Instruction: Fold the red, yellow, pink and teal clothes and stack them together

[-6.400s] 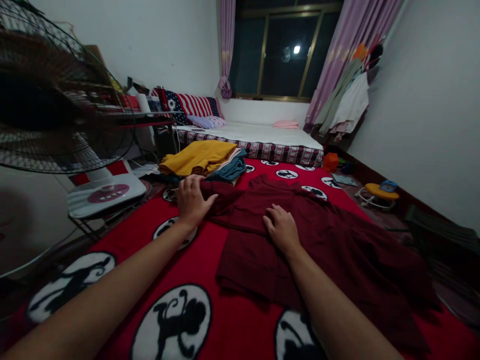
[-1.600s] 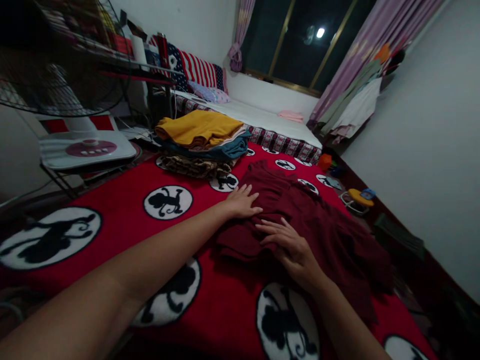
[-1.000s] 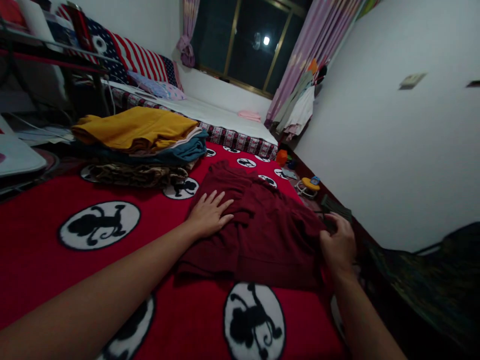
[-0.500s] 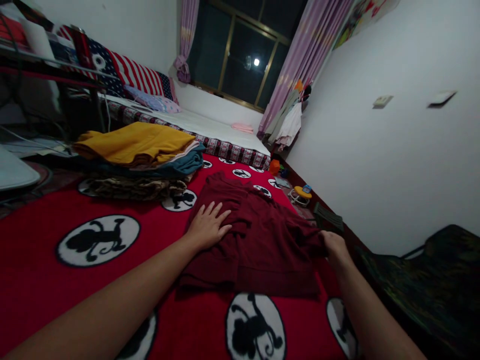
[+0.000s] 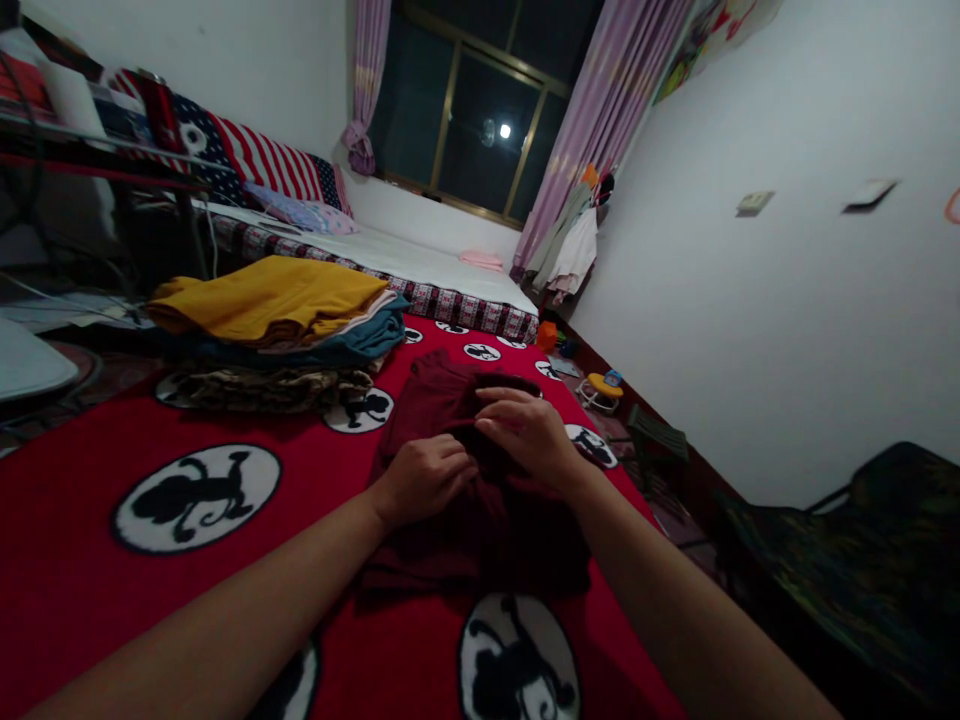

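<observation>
A dark red sweatshirt (image 5: 450, 550) lies partly folded on a red blanket (image 5: 337, 620) printed with black monkey figures in white ovals. Its right side is turned in over the middle. My left hand (image 5: 424, 478) rests on the middle of the garment, its fingers curled and closed on the cloth. Just to the right and a little farther away, my right hand (image 5: 536, 435) lies over the folded-in side, fingers loosely bent and apart. The cloth beneath both palms is hidden.
A stack of folded clothes (image 5: 277, 300), mustard yellow on top, sits at the left. Beyond is a bed (image 5: 420, 240) below the window. A cluttered desk (image 5: 90, 160) stands far left. On the right are a yellow-topped stool (image 5: 604, 385) and a camouflage chair (image 5: 832, 560).
My right hand has moved left, bringing the sweatshirt's right sleeve and side over its middle. My left hand has gone from lying flat to curled on the cloth.
</observation>
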A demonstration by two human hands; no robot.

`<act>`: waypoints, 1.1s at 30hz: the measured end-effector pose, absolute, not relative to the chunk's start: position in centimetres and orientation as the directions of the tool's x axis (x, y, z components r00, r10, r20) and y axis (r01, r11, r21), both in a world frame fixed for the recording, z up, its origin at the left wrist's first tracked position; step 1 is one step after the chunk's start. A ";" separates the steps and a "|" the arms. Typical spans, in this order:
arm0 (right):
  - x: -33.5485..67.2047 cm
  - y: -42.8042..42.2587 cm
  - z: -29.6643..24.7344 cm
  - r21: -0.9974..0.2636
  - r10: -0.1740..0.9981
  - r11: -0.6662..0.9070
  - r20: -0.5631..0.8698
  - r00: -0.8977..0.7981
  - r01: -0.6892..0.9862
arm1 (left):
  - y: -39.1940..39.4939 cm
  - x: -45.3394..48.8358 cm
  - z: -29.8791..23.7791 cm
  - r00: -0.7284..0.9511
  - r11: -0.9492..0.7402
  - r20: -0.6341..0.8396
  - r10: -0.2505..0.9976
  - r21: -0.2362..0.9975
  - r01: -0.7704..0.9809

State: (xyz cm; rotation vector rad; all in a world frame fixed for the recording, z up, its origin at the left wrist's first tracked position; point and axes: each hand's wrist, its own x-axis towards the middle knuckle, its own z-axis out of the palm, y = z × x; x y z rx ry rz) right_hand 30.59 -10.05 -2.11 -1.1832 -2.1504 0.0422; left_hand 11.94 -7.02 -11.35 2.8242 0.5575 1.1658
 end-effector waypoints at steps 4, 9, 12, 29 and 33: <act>33.5 -11.4 -5.4 -0.393 0.759 0.401 0.649 -0.059 0.827 | -7.1 12.5 -11.8 0.712 -0.942 0.628 0.312 0.107 0.318; 38.6 -11.4 -7.9 -0.462 0.797 0.189 0.587 0.139 0.866 | -6.7 13.4 -12.2 0.698 -0.916 0.620 0.359 0.091 0.390; 38.3 -11.7 -8.1 -0.339 0.886 0.176 0.464 0.002 0.924 | -6.6 13.5 -12.4 0.669 -0.891 0.621 0.409 0.113 0.439; 27.2 -9.4 2.4 -0.457 0.808 0.553 0.498 -0.315 0.696 | -7.9 12.8 -11.8 0.786 -0.967 0.583 0.205 -0.006 0.256; 25.8 -11.8 0.4 -0.540 0.686 0.728 0.583 -0.436 0.422 | -7.6 12.2 -11.7 0.670 -0.951 0.698 0.252 0.049 0.306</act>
